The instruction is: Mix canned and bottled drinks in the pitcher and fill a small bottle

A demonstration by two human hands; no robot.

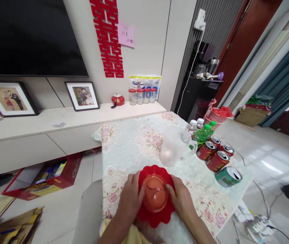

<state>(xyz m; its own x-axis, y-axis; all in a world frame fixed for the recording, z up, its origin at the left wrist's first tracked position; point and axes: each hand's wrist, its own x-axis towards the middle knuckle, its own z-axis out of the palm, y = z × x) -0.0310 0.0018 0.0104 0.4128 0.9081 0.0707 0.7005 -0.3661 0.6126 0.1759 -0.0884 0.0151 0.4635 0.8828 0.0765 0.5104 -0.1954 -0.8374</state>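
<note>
At the near edge of the table, a red plate with a scalloped rim lies between my hands. In its middle sits a round orange dish with a shiny surface and curved ridges. My left hand grips the plate's left side, its thumb at the orange dish. On the other side, my right hand holds the plate with its thumb close to the dish's edge. The undersides of the plate and some fingertips are hidden. Beyond the plate stands a frosted plastic jug with its handle to the right.
Several red cans, a green can and several bottles stand on the table's right side. A flowered cloth covers the table. Red-lidded jars stand on the cabinet behind. A power strip lies on the floor.
</note>
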